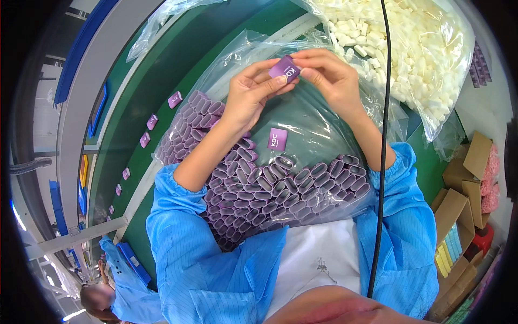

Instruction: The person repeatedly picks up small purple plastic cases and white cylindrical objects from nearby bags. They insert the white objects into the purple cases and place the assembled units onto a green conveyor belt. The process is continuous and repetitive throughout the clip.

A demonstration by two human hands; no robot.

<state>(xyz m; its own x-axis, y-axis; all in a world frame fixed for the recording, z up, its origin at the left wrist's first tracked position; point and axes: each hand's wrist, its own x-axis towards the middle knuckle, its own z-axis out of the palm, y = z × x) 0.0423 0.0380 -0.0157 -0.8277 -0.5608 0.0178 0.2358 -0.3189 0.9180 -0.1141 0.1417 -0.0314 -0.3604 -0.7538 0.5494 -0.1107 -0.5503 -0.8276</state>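
Observation:
Up in front of me, a small purple casing [285, 69] with white lettering is gripped between the thumb and fingers of my left hand [252, 92]. My right hand [335, 81] is closed at the casing's right edge, thumb and index finger against it. Whether a small piece sits between those right fingertips is hidden. Below the hands, a single purple casing [277, 139] lies flat on a clear plastic bag [318, 127]. Nearer to me, many hollow purple casings [270, 189] are heaped, most with their oval openings facing up.
At the upper right a clear bag holds many small white pieces [399, 59]. Several purple casings [145, 140] stand in a row along the green belt [127, 156] at left. A black cable [384, 135] hangs across the right side. Cardboard boxes [456, 216] stand at right; a co-worker in blue [129, 291] is at lower left.

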